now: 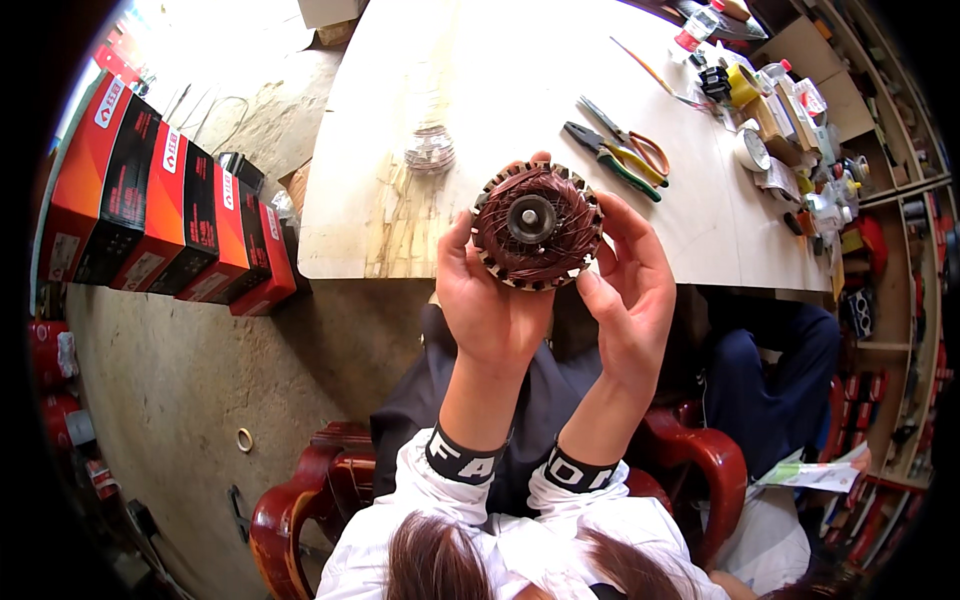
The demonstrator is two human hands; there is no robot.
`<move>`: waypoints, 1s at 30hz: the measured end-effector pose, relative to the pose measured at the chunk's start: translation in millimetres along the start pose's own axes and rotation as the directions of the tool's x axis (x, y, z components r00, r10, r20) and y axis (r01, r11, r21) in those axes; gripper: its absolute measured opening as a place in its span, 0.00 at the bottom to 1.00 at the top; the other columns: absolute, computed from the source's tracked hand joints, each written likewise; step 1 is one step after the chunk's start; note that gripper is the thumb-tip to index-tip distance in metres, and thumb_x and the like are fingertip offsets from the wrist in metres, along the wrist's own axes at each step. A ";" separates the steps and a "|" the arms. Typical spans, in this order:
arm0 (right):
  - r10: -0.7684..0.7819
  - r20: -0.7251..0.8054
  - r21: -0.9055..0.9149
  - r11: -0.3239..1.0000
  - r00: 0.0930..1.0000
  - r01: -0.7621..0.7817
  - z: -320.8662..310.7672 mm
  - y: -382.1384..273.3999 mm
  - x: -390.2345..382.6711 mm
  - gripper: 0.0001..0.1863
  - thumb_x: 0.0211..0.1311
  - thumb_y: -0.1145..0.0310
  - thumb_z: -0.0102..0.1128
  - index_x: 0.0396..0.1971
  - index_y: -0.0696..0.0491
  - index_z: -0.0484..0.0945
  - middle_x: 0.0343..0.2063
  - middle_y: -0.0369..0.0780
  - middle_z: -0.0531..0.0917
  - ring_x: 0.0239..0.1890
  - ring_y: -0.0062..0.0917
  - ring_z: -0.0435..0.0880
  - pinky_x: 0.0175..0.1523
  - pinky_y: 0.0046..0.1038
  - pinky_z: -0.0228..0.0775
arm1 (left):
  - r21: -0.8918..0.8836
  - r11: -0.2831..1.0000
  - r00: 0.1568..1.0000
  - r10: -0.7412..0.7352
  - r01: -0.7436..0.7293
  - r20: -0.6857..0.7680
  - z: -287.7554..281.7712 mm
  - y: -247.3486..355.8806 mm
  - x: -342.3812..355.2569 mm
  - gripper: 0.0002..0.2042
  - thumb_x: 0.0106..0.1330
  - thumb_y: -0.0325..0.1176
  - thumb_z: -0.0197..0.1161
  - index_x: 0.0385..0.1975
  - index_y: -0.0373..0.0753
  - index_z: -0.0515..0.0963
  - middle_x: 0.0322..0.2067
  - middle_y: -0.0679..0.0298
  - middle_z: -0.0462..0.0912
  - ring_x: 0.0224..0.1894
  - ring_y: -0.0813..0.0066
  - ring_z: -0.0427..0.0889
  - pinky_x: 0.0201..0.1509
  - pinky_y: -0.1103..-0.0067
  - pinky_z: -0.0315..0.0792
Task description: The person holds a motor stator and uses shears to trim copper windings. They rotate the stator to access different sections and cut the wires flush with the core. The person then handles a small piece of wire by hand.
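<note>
1. I have a motor part (pixel 537 228) in view, up in both hands over the near edge of the table (pixel 380 235). Its round face of dark red windings is turned up toward my camera.
2. Its long axis is the shaft (pixel 531 216), which I see nearly end-on, the tip pointing up at me from between the two hands.
3. The left hand (pixel 492 305) cups it from the left and beneath, thumb side against the rim. One fingertip peeks over the far rim; I can't see the other fingers' placing underneath.
4. The right hand (pixel 635 285) curves around the right side, part-way open, its index finger along the rim and its thumb at the near edge. So both hands are closed around the same part, one on each side.
5. Beyond the left hand, I see a loop of wire (pixel 429 152) on the table.
6. Beyond the right hand lie green-and-yellow pliers (pixel 615 162) and orange-handled scissors (pixel 625 135), jaws and blades pointing away.
7. Well left of the left hand stand red-and-black boxes (pixel 165 205).
</note>
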State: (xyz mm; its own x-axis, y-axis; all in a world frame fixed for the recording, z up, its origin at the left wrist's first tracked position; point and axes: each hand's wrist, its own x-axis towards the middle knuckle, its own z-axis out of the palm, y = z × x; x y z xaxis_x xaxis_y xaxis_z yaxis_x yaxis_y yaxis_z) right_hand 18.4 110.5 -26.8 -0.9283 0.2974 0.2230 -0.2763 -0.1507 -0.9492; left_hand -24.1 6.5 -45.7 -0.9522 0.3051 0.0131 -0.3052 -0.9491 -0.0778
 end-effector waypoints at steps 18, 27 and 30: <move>-0.007 0.009 0.006 1.000 1.000 0.007 2.3 3.0 -0.1 0.32 0.49 0.82 0.62 0.59 0.66 0.68 0.58 0.45 0.71 0.61 0.28 0.71 0.68 0.33 0.62 | -0.005 1.000 0.999 0.017 -0.017 0.029 -0.4 3.1 -0.4 0.29 0.71 0.42 0.36 0.66 0.27 0.60 0.67 0.46 0.62 0.66 0.53 0.67 0.70 0.60 0.63; -0.012 0.000 -0.002 1.000 1.000 0.012 2.6 4.2 0.6 0.32 0.49 0.82 0.60 0.59 0.66 0.67 0.57 0.45 0.71 0.61 0.28 0.71 0.68 0.32 0.61 | 0.015 1.000 1.000 0.019 -0.019 -0.008 0.7 1.9 -0.1 0.29 0.72 0.42 0.36 0.66 0.26 0.60 0.67 0.47 0.63 0.66 0.54 0.68 0.70 0.59 0.63; 0.013 -0.018 -0.002 1.000 1.000 -0.013 4.0 2.9 0.0 0.32 0.48 0.82 0.60 0.59 0.66 0.67 0.57 0.44 0.71 0.61 0.27 0.71 0.68 0.32 0.61 | 0.069 0.998 0.999 0.012 -0.010 -0.033 1.4 1.3 -0.5 0.28 0.72 0.43 0.37 0.66 0.31 0.61 0.67 0.52 0.64 0.65 0.57 0.69 0.69 0.61 0.65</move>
State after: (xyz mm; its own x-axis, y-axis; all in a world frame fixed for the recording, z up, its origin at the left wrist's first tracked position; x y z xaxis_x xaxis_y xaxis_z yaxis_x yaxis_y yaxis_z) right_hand 16.6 106.2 -28.6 -0.9271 0.3126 0.2067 -0.2637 -0.1522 -0.9525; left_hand -24.1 5.1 -44.4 -0.9550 0.2958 -0.0207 -0.2956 -0.9553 -0.0087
